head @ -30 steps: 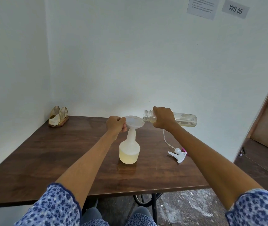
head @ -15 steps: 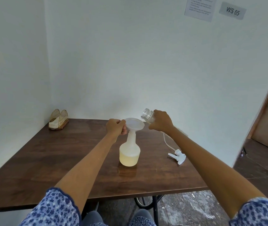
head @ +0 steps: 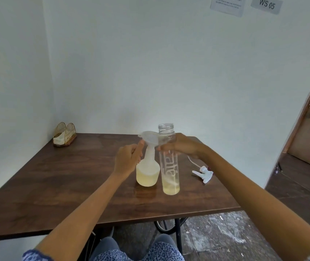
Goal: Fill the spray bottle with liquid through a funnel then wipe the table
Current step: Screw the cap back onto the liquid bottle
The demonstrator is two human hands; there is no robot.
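Two bottles are standing side by side on the dark wooden bench [head: 56, 185]: the translucent white spray bottle [head: 147, 172] and the tall clear source bottle [head: 169, 166], just right of it. Your right hand [head: 180, 146] is reaching across, its fingers [head: 162, 147] seeming to be pinching the pale plastic funnel [head: 149, 139] sitting in the spray bottle's neck. Your left hand [head: 128, 159] is hovering beside that neck with fingers relaxed, gripping nothing. Lift the funnel straight up, letting it drip first. Right of your fingers, the white trigger sprayer head [head: 204, 174] is waiting. The gold wire holder [head: 64, 134] is sitting far left.
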